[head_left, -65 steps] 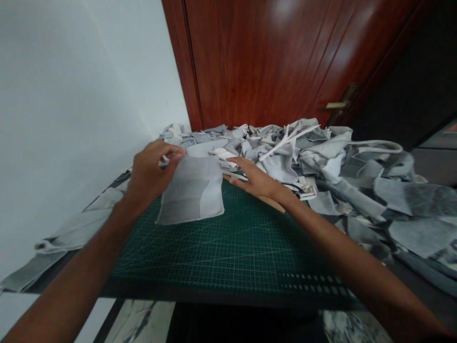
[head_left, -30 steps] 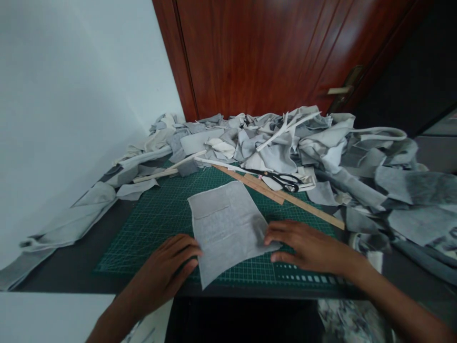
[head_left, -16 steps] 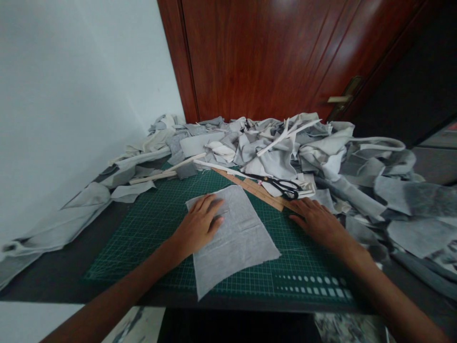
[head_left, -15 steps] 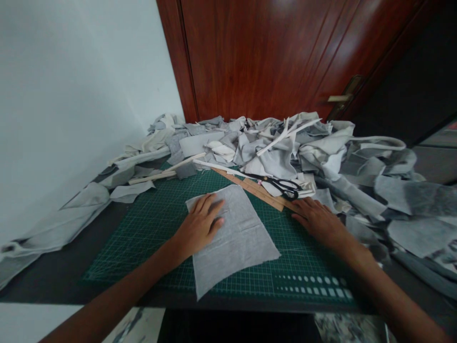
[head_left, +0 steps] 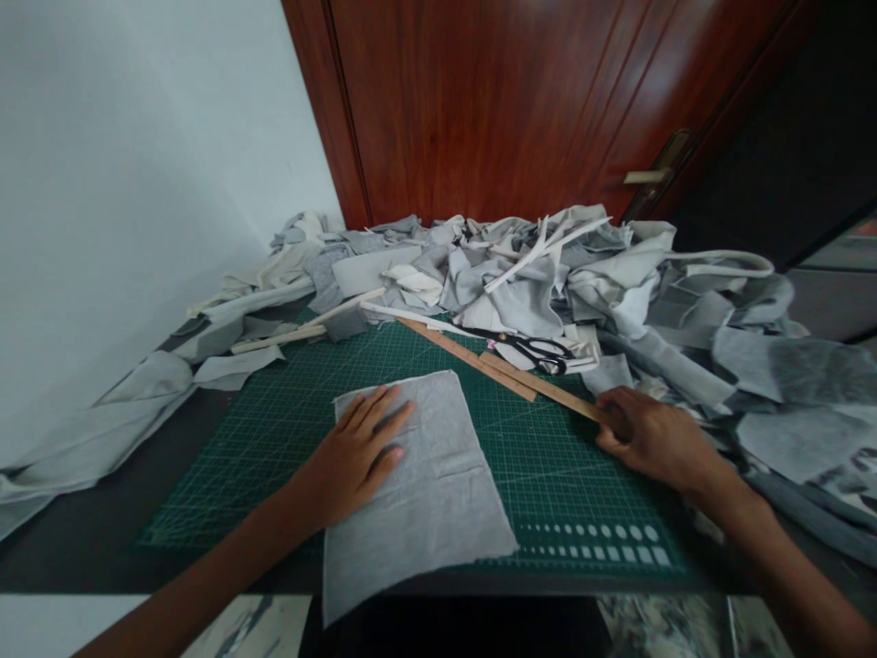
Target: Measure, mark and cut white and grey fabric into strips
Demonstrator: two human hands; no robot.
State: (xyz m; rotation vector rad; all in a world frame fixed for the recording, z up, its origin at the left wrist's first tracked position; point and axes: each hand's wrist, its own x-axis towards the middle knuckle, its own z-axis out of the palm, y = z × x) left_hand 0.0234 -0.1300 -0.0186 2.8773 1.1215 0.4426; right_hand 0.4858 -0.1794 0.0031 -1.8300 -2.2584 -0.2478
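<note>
My left hand [head_left: 360,452] lies flat with fingers spread on the left part of a grey piece of fabric [head_left: 438,503]. The fabric rests on a green cutting mat [head_left: 554,475], and its near corner hangs past the mat's front edge. At the right, my right hand [head_left: 648,439] is closed on the near end of a wooden ruler [head_left: 541,386]. That ruler's far end overlaps a second wooden ruler [head_left: 466,355], which slants across the mat. Black-handled scissors [head_left: 534,350] lie just behind the rulers, on pale scraps.
A long heap of grey and white fabric scraps [head_left: 507,274] runs along the back and right of the dark table [head_left: 61,548]. Rolled fabric [head_left: 130,420] lies along the left edge by a white wall. Behind stands a reddish-brown door [head_left: 480,110].
My right hand has closed on the ruler's end and drawn it to the right, away from the other ruler. My left hand and the fabric have shifted nearer and to the left.
</note>
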